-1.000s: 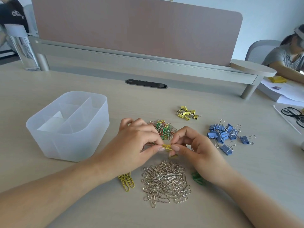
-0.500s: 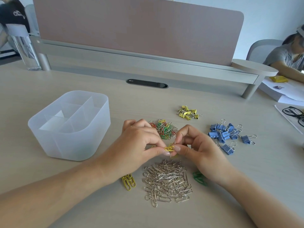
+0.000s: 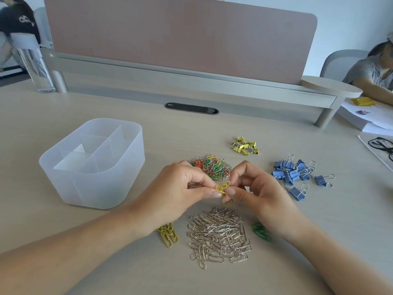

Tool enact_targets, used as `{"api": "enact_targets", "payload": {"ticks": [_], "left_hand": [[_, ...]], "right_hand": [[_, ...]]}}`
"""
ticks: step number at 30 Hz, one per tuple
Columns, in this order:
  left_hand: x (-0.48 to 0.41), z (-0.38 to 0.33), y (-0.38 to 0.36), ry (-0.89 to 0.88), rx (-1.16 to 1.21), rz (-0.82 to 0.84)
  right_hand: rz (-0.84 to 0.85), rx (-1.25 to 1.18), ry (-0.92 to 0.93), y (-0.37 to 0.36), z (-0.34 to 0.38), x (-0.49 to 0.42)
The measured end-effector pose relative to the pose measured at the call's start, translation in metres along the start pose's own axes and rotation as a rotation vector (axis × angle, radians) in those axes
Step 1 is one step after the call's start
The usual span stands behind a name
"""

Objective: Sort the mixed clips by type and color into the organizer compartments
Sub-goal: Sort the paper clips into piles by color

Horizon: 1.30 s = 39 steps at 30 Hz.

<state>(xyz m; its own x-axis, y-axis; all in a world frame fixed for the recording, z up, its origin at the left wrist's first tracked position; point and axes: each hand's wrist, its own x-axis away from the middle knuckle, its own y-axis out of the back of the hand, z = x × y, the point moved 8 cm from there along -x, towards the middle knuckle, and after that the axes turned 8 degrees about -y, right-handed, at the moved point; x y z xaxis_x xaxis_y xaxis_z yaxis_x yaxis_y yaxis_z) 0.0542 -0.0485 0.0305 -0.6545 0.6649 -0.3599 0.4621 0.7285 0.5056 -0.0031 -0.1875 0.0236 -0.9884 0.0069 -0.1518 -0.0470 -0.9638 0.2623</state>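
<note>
My left hand (image 3: pixel 176 188) and my right hand (image 3: pixel 257 192) meet above the desk, both pinching linked yellow paper clips (image 3: pixel 223 186); another yellow clip (image 3: pixel 227 202) hangs just below. Behind my fingers lies a mixed pile of red, green, yellow and silver paper clips (image 3: pixel 212 166). In front sit a silver paper clip pile (image 3: pixel 219 233), a small yellow paper clip pile (image 3: pixel 168 233) under my left wrist, and green paper clips (image 3: pixel 261 231) under my right wrist. Yellow binder clips (image 3: pixel 245 145) and blue binder clips (image 3: pixel 295 173) lie to the right. The translucent white organizer (image 3: pixel 91 188) stands at the left, its compartments bare.
A desk divider with a raised shelf (image 3: pixel 191 81) closes the back. A clear water bottle (image 3: pixel 36 60) stands far left. Glasses (image 3: pixel 382 145) and papers (image 3: pixel 365 118) lie at the right edge, where another person sits. A black cable port (image 3: pixel 191 108) is set into the desk.
Both hands have stayed together at the same spot, turning the yellow clips between the fingertips; the clips now stick up more between the thumbs. The piles have not moved.
</note>
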Motion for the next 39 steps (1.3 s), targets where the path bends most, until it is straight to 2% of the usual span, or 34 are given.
{"api": "enact_targets", "payload": {"ticks": [6, 19, 28, 36, 39], "left_hand": [[0.003, -0.002, -0.010, 0.098, 0.191, 0.122], [0.005, -0.001, -0.004, 0.136, 0.139, 0.069], [0.004, 0.000, -0.003, 0.150, 0.218, 0.054], [0.003, 0.004, -0.003, 0.118, 0.174, 0.064], [0.002, 0.002, -0.007, 0.088, 0.164, 0.118]], "right_hand": [[-0.030, 0.089, 0.065, 0.002, 0.005, 0.002], [-0.014, 0.169, 0.098, -0.001, 0.012, 0.004], [-0.143, 0.554, 0.172, 0.000, 0.019, 0.011], [-0.225, 0.604, 0.211, 0.005, 0.026, 0.012], [-0.244, 0.554, 0.211, 0.007, 0.027, 0.013]]}}
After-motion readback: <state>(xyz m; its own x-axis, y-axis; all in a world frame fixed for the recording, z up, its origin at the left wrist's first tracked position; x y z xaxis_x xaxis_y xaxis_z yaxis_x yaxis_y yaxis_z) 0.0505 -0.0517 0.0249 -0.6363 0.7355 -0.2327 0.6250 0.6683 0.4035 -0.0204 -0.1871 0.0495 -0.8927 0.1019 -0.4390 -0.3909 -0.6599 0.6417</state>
